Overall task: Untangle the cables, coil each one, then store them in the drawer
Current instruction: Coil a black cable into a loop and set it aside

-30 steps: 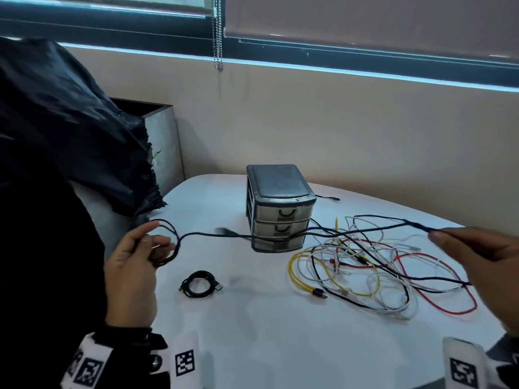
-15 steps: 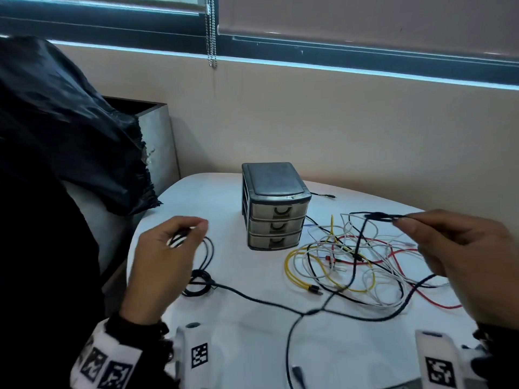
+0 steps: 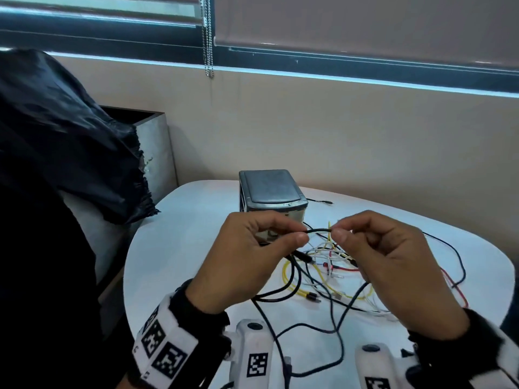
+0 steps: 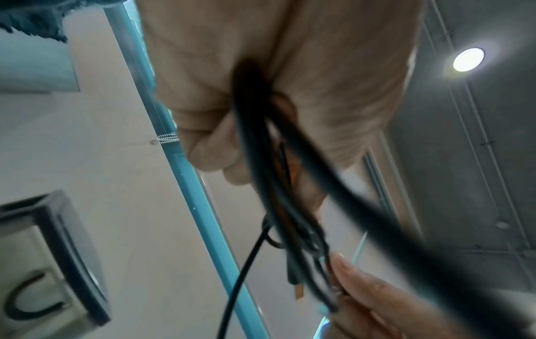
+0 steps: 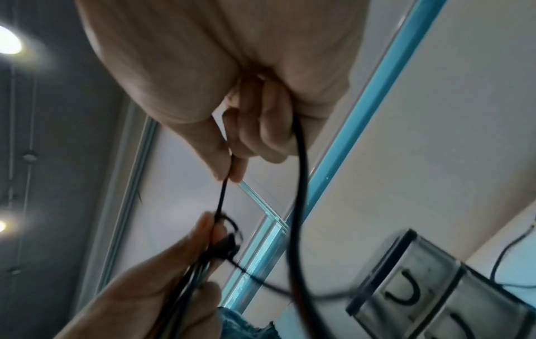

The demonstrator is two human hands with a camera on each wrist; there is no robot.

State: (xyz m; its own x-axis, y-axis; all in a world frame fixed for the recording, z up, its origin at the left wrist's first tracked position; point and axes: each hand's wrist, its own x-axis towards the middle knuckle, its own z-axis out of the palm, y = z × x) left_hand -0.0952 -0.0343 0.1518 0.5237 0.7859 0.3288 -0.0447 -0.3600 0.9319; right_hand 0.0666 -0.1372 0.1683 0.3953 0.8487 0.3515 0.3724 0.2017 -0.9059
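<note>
Between the two hands, above the white table (image 3: 196,276), a short span of the black cable (image 3: 318,230) is stretched. The left hand (image 3: 247,256) pinches it with thumb and forefinger, and several loops of the same cable are gathered under its curled fingers (image 4: 214,158). The right hand (image 3: 393,262) pinches the cable just beside, with thumb tip against forefinger; past this pinch the cable runs under the palm and falls in a loose curve to the table.

I judge the cable to be light and limp, round and thin, with a smooth matt rubber skin that can slide through dry fingers. A soft pinch should be enough; the best place to take it is close to the loops, so each new turn lies on the others. The plug end, hanging below the left grip, is stiffer and should not be bent.

Beyond the hands lies the tangled pile of cables (image 3: 337,273), yellow, white, red and black, thin and springy in look. Behind the left grip stands the small drawer unit (image 3: 271,189), of grey and cloudy plastic, its drawers closed.
</note>
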